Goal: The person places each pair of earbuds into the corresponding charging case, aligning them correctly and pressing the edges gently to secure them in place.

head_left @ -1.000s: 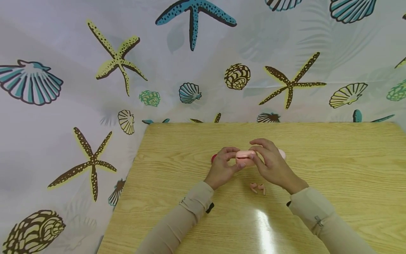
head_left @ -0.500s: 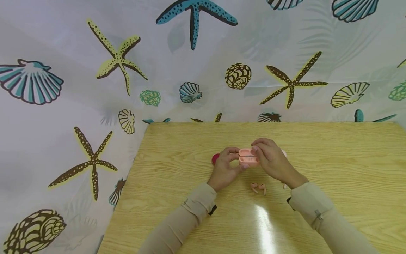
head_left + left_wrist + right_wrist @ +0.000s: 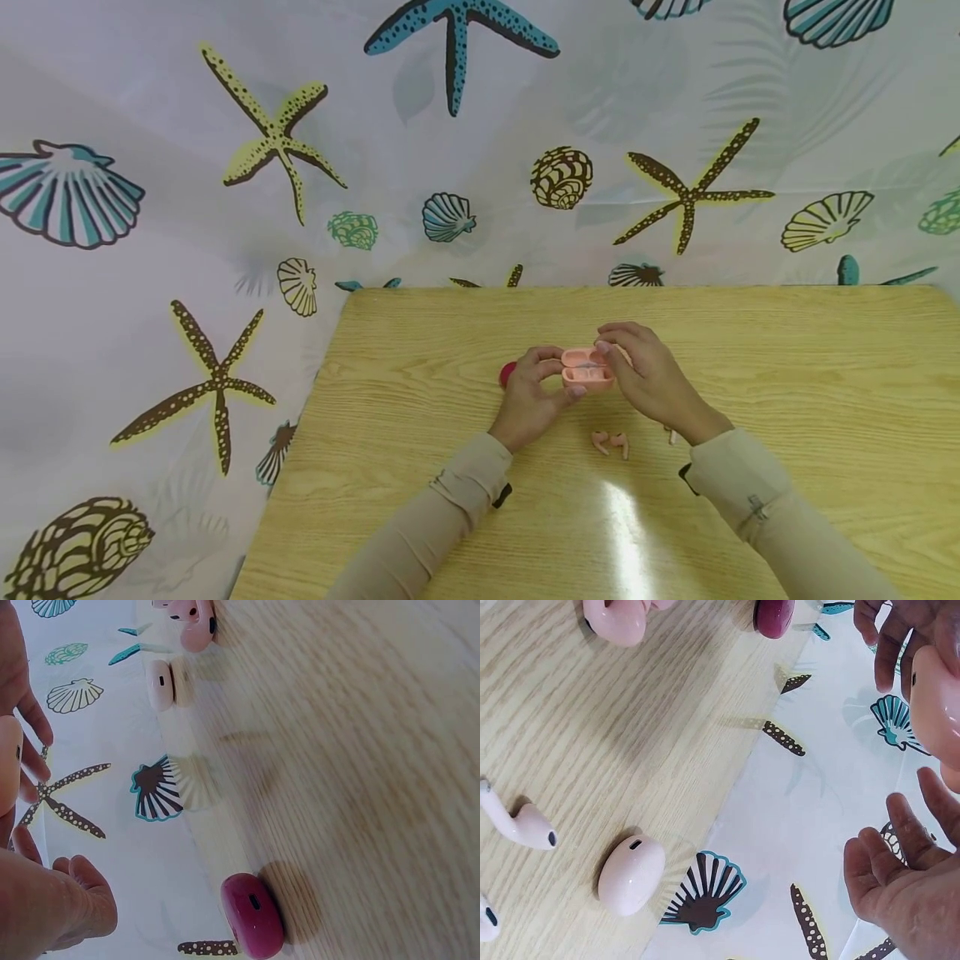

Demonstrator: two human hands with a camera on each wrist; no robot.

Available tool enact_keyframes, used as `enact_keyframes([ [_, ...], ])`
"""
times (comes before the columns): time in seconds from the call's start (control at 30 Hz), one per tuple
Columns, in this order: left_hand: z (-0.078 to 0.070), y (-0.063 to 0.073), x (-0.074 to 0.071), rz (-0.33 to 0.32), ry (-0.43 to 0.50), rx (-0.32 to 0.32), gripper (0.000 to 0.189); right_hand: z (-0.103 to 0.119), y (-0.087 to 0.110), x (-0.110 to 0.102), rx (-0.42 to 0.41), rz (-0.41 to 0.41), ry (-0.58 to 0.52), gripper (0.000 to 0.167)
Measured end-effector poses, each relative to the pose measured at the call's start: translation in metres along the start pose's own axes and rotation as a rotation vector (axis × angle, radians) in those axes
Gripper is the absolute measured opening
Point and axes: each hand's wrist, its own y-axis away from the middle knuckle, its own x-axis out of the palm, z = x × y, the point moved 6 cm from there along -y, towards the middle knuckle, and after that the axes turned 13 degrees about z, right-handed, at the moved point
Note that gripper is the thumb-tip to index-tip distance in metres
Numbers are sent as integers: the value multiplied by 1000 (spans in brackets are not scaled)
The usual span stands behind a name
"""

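My left hand [image 3: 531, 392] grips a pink earbud case [image 3: 588, 379] above the table, its thumb along the front. The case's lid is raised and its two wells show no earbuds. At the lid's right end my right hand [image 3: 643, 375] pinches it, the thumb on the lid's inner side. Below the case, a pair of pink earbuds [image 3: 619, 445] lies on the table. A paler earbud [image 3: 526, 825] lies farther right, partly hidden by the right wrist in the head view.
A dark red case [image 3: 507, 374] stands behind the left hand. A pale pink case [image 3: 631, 875] stands on the table near the right hand. The wooden table [image 3: 420, 333] ends at a shell-and-starfish cloth [image 3: 510, 100] behind and to the left.
The earbud case's lid has swung up from nearly closed, baring its inside. My right thumb has moved up with the lid. Over the last half second, both hands have hardly moved.
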Motion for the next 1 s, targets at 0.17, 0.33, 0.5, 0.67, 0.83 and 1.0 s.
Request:
enact_keyframes([
  [0.17, 2, -2, 0, -4, 9, 9, 27, -8, 9, -4, 31, -72, -4, 32],
  [0.33, 1, -1, -1, -13, 4, 3, 26, -17, 18, 7, 50, 19, 81, 17],
  [0.5, 4, -2, -2, -21, 22, -22, 27, -18, 29, 35, -68, 123, 251, 3],
  [0.67, 6, -3, -1, -18, 30, -18, 29, -22, 36, 57, -106, 192, 325, 7],
  [0.83, 7, -3, -1, -18, 20, -19, 28, -28, 39, 68, -41, 252, 343, 3],
  [1.0, 9, -3, 0, -28, 28, -43, 27, -28, 42, 71, -14, 264, 368, 5],
])
